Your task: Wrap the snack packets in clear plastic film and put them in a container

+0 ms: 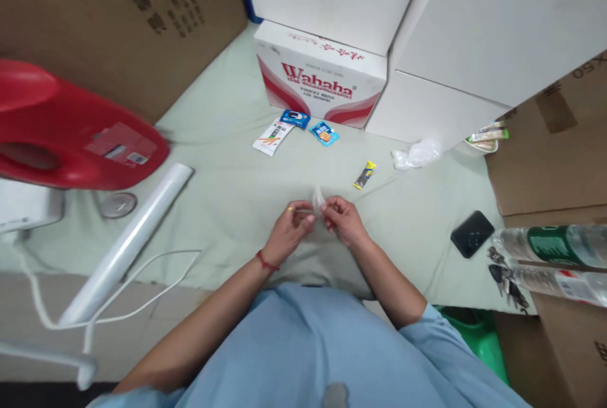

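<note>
Head view: a small piece of clear plastic stands between the two hands, its upper end rising past the fingertips; too blurred to tell whether it is a bag or a wrapper. Right hand: thumb and forefinger pinched together on the plastic's near right edge. Left hand: thumb and forefinger curled with a gap, tips at the plastic's left side; cannot tell whether they grip or merely touch. Handling, judged: very light, thin, soft, apt to crumple, cling or slip, and easily torn; best held by opposite edges near the rim, fingertips only, with little pull. Beyond the right hand and slightly right, a yellow-ended snack packet lies on the cloth; farther right, a crumpled white bag. Straight ahead of the hands, well apart: a white packet, a dark blue packet touching it, and a light blue packet just beside.
</note>
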The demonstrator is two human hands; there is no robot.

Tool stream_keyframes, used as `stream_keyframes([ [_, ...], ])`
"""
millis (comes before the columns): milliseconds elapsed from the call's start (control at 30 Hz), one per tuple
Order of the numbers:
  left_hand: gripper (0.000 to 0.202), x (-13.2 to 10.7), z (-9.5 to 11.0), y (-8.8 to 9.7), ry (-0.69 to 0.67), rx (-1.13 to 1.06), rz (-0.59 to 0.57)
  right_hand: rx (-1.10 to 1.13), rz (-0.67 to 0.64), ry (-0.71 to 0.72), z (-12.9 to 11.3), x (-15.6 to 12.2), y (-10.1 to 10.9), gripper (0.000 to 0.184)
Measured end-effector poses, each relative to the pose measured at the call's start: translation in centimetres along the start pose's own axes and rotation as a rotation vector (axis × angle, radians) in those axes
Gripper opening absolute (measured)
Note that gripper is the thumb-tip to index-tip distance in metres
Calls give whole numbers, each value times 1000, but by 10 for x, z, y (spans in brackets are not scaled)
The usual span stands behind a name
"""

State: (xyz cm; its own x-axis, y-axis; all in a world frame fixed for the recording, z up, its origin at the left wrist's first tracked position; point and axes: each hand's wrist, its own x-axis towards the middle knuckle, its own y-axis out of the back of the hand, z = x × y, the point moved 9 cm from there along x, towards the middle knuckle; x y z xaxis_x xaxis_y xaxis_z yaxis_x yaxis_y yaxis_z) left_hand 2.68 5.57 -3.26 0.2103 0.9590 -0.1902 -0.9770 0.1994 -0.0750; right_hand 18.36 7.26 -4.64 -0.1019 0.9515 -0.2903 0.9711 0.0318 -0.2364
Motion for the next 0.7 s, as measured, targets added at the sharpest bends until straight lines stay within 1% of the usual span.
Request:
stream_keyframes([
  [33, 53, 7, -3, -5, 16, -66, 19, 38, -34, -20, 9, -4, -10, 38],
  [67, 51, 13, -7, -7, 24, -114, 59, 65, -53, -29, 13, -6, -15, 39],
  [100, 49, 18, -12, -8, 32, -134, 75, 87, -59, -32, 15, -6, -16, 40],
  [167, 46, 22, -21, -6, 44, -163, 100, 133, -49, -47, 12, -3, -7, 41],
  [300, 39, 21, -32, 2, 59, -227, 109, 229, -56, -104, 4, -1, 13, 39],
  [367, 32, 18, -31, 6, 53, -266, 111, 265, -40, -80, -3, -1, 21, 34],
  [467, 21, 14, -21, 9, 29, -299, 102, 269, 32, 48, -18, -1, 33, 26],
  [533, 18, 12, -13, 9, 23, -319, 84, 244, 80, 133, -26, -1, 40, 26],
  [567, 18, 11, -10, 8, 32, -342, 71, 225, 95, 153, -28, -1, 43, 28],
  [633, 22, 10, -8, 8, 71, -401, 54, 178, 109, 148, -26, 0, 46, 34],
  [700, 28, 11, -11, 12, 115, -436, 92, 131, 119, 104, -20, 2, 47, 40],
])
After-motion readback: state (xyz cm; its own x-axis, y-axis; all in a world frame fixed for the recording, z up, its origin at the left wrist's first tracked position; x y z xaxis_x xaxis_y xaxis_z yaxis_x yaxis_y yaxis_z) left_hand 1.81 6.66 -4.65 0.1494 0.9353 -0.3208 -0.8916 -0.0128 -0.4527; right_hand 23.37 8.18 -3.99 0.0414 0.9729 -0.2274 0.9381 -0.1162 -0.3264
